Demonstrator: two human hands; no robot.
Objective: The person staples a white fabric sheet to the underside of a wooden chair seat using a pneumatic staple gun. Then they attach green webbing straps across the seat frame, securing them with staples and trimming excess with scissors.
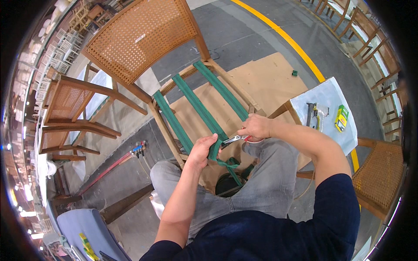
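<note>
A wooden chair frame (167, 138) with a woven cane back (139, 37) stands before me. Green elastic webbing straps (173, 120) run across its open seat. At the front rail, my left hand (201, 150) is closed on the near end of the middle webbing strap (198, 106). My right hand (256, 127) grips a silver hand tool (235, 138) with red handles, like pliers or snips. Its jaws meet the strap's edge beside my left fingers. Loose green webbing (233, 170) hangs below, between my knees.
On a pale seat (300, 102) at the right lie a staple gun (318, 115) and a green-and-yellow box (342, 118). Cardboard (265, 78) covers the floor under the chair. More cane chairs (379, 172) stand around; an air hose fitting (138, 148) lies at left.
</note>
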